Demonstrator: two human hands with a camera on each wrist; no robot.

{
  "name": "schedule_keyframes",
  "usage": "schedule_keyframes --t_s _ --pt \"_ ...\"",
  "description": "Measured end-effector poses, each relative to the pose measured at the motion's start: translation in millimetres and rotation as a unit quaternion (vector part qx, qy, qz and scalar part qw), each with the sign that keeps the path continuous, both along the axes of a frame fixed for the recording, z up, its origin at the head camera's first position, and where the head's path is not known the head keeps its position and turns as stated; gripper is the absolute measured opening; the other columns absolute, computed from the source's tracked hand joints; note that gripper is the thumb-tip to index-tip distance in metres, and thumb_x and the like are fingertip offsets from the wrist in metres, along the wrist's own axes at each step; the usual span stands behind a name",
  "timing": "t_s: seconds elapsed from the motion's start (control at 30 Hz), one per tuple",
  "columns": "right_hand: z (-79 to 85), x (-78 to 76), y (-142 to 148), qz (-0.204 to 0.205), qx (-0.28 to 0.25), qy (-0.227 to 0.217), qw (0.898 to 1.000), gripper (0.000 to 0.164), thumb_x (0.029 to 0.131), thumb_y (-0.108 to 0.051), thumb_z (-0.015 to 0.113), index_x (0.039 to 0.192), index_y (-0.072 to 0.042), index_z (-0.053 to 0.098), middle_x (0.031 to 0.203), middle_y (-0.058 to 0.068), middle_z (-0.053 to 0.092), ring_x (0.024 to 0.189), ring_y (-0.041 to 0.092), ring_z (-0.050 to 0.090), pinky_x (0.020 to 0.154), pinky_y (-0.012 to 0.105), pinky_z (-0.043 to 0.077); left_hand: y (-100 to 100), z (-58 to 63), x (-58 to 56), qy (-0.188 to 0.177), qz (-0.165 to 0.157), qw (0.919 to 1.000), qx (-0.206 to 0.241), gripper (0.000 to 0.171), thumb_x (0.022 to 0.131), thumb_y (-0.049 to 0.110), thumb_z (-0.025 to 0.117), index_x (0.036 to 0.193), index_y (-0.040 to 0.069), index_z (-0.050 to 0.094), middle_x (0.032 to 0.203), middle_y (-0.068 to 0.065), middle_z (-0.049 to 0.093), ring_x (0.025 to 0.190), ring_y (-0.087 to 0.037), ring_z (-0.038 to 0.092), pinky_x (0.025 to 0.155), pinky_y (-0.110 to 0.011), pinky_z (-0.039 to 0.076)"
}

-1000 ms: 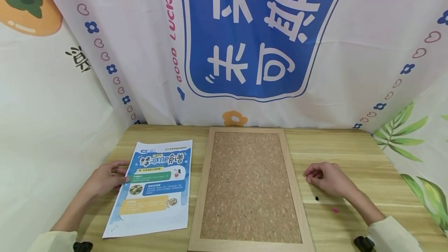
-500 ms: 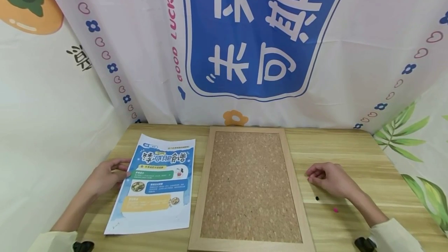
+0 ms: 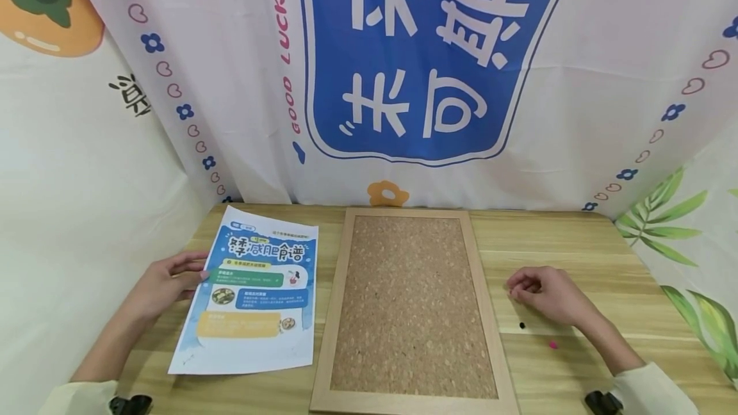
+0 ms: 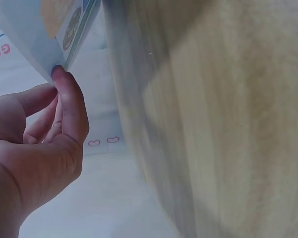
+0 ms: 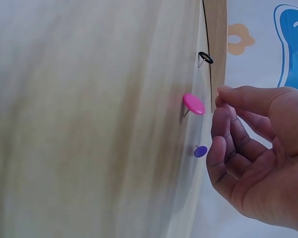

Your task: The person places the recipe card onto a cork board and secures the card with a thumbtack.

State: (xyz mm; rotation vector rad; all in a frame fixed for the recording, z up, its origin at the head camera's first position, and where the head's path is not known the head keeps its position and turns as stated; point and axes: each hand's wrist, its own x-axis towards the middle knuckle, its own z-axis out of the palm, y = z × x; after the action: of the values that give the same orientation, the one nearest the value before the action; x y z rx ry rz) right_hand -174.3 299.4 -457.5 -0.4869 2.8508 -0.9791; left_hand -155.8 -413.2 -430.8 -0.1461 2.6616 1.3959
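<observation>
With thumb and fingers, my left hand (image 3: 167, 284) pinches the left edge of a printed poster sheet (image 3: 248, 354), which has a blue top and coloured text boxes. In the left wrist view the sheet (image 4: 27, 44) stands up off the wooden table. My right hand (image 3: 548, 296) hovers low at the table's right with fingers loosely bent; I see nothing in its grip. Close by lie a pink thumbtack (image 5: 193, 103), a black thumbtack (image 5: 206, 58) and a purple thumbtack (image 5: 200, 151). The purple one cannot be seen in the head view.
A cork board (image 3: 412, 306) in a wooden frame lies flat at the middle of the table (image 3: 542, 242), between the sheet and my right hand. Behind the table hangs a printed cloth (image 3: 254, 114); another cloth wall (image 3: 86, 210) closes the left side.
My left hand has moved slightly up and left with the sheet, whose far edge has risen in the view. The right hand has shifted a little to the right.
</observation>
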Motion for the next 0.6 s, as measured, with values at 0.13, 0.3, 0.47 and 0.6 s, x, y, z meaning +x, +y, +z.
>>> schedule_keyframes --t_s 0.13,0.3,0.47,0.6 --pt "1.4 0.7 1 0.001 -0.009 -0.003 1.000 0.009 0.098 -0.012 0.078 0.106 -0.009 0.079 0.091 -0.004 0.075 0.081 0.001 0.065 0.071 0.021 0.059 -5 4.5 -0.5 0.001 0.001 0.9999 0.014 0.064 0.110 0.022 0.062 0.161 -0.008 0.037 0.144 -0.025 0.064 0.098 -0.001 0.073 0.083 -0.028 0.067" --pt "2.6 0.7 1 0.000 -0.020 -0.007 1.000 0.010 0.098 -0.012 0.077 0.107 -0.008 0.079 0.092 -0.003 0.075 0.082 0.001 0.065 0.071 0.021 0.059 -12 9.0 -0.5 0.004 0.002 0.9994 0.034 0.069 0.109 0.025 0.065 0.161 -0.009 0.035 0.120 0.016 0.071 0.099 0.001 0.072 0.084 -0.026 0.067" --pt "3.1 0.6 1 -0.001 -0.032 -0.010 0.999 0.010 0.099 -0.013 0.077 0.107 -0.007 0.079 0.093 -0.002 0.075 0.082 0.001 0.065 0.070 0.021 0.059 -17 14.6 -1.2 0.013 0.007 0.9987 0.050 0.069 0.109 0.026 0.066 0.160 -0.009 0.036 0.107 0.036 0.065 0.099 0.004 0.072 0.083 -0.024 0.066" --pt "2.9 1.4 1 -0.003 -0.042 -0.011 0.999 0.010 0.099 -0.013 0.077 0.107 -0.008 0.079 0.093 -0.001 0.075 0.082 0.001 0.065 0.070 0.021 0.059 -21 19.1 -1.3 0.025 0.003 0.9976 0.065 0.066 0.108 0.024 0.068 0.159 -0.007 0.039 0.109 0.036 0.067 0.099 0.003 0.073 0.083 -0.023 0.066"
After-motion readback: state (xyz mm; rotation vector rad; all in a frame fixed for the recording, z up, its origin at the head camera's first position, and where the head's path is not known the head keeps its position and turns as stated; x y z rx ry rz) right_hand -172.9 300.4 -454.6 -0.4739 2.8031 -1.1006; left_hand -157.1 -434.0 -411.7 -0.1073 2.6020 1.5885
